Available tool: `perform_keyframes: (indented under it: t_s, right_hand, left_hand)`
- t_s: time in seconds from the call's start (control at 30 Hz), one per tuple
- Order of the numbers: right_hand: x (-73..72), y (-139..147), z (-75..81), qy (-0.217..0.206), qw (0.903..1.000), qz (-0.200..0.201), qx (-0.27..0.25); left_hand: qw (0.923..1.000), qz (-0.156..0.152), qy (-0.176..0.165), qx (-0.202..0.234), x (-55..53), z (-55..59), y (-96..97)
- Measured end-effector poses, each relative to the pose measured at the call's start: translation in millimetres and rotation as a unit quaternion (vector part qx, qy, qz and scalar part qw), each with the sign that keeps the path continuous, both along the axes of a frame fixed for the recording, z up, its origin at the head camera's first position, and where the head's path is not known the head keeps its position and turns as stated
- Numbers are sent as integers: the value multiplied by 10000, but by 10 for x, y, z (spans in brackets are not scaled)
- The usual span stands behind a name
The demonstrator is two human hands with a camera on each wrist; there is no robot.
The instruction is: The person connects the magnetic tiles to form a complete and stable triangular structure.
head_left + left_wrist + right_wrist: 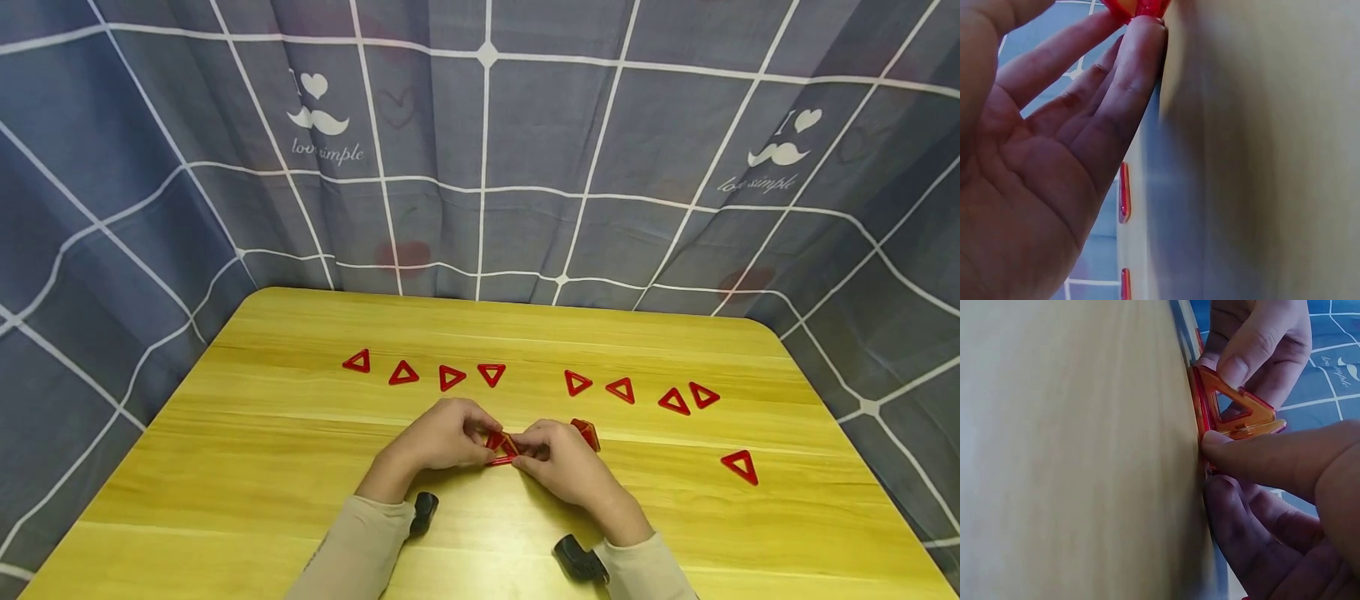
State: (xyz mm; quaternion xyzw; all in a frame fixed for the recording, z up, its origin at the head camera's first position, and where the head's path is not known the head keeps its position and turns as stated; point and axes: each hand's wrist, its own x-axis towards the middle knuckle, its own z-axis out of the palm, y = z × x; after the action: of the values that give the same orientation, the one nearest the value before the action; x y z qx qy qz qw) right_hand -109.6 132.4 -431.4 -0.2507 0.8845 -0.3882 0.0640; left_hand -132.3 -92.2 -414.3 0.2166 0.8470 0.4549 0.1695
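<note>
Between my two hands, low over the table, several red translucent triangular magnetic tiles (501,458) stand leaned together in a small pyramid shape. My left hand (442,437) pinches the left side with thumb and fingers. From the other side, my right hand (558,462) pinches the lower corner; in the right wrist view its thumb presses on the tiles (1259,411) by the bottom edge. Just beyond my right hand stands a built-up red pyramid (587,433), partly hidden by that hand.
Loose red triangle tiles lie flat in a row beyond my hands, such as one tile (404,373) at left and another (620,390) at right. A separate tile (741,467) lies at the far right. A grey checked curtain (442,208) surrounds the wooden table (262,467).
</note>
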Motion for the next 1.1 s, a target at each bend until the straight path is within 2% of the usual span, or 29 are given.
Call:
perform_keyframes:
  t_s: [0.2,0.4,0.7,0.97,1.1]
  right_hand:
    - [11,-14,20,69,9999,46,79]
    - [21,-29,27,148,9998,60,97]
    - [23,-35,33,190,9998,-7,113]
    - [24,-37,41,-10,9999,-75,121]
    - [26,-41,45,21,9998,-71,179]
  left_hand:
    - [9999,-28,20,-148,18,26,-12]
    - [9991,-22,211,-376,42,65,-25]
    - [9996,-13,29,-280,46,69,-17]
    - [9982,-164,275,-510,36,67,-33]
    - [9975,-305,306,-559,43,57,-46]
